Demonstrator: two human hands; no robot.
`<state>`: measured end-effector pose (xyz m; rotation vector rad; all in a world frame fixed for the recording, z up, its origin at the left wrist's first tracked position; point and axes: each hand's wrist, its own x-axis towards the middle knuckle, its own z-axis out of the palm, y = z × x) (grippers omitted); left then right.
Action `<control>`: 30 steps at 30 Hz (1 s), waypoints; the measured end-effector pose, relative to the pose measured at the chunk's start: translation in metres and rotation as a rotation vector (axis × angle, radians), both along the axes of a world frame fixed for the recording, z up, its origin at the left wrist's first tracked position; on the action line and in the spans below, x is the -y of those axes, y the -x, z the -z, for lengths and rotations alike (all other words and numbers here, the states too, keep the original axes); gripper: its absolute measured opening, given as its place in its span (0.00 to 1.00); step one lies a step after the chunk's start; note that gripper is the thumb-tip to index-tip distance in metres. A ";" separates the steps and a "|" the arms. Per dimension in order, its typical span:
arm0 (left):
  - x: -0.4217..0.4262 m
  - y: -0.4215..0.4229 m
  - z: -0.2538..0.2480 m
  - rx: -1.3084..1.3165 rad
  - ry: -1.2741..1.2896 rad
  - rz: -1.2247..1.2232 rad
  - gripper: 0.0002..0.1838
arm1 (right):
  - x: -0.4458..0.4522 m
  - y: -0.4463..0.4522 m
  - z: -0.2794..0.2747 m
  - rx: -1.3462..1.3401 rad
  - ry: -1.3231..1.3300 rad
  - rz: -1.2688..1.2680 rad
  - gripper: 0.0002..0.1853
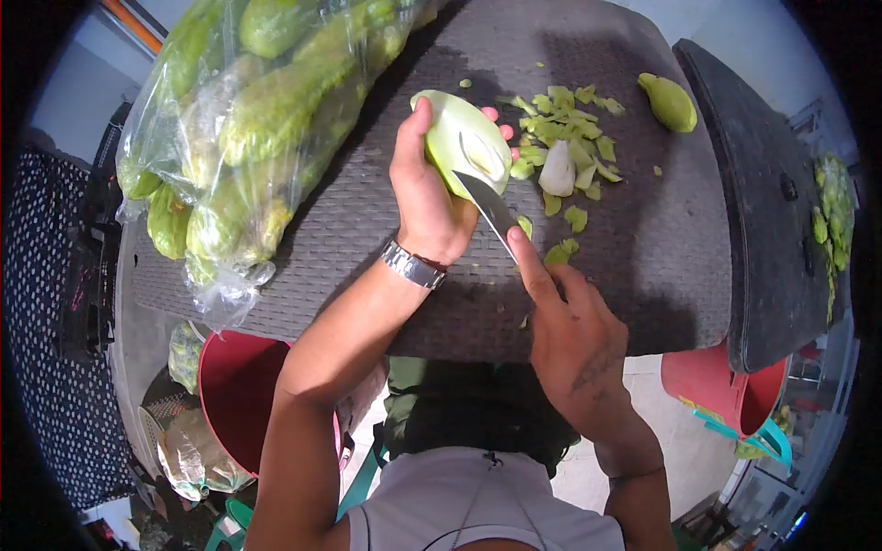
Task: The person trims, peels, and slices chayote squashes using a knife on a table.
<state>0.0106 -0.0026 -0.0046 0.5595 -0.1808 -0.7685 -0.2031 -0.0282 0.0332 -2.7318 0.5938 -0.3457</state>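
woven tabletop (661, 220) | left hand (428, 197): fingers cupping chayote (447, 129) | right hand (579, 335): fingers clasping knife (489, 208)

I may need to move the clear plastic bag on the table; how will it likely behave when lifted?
The clear plastic bag would probably sag and change shape, as its thin film is creased and bunched. It is likely heavy, being filled with many plump green vegetables. They may also shift inside, being rounded and separate.
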 end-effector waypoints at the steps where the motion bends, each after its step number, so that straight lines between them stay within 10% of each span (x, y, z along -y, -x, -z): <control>1: 0.000 0.001 -0.002 0.003 -0.011 -0.009 0.33 | 0.001 0.000 0.001 -0.010 0.006 -0.010 0.46; 30: 0.007 0.019 0.004 0.140 -0.140 -0.215 0.34 | 0.006 -0.030 0.019 0.052 -0.088 0.047 0.46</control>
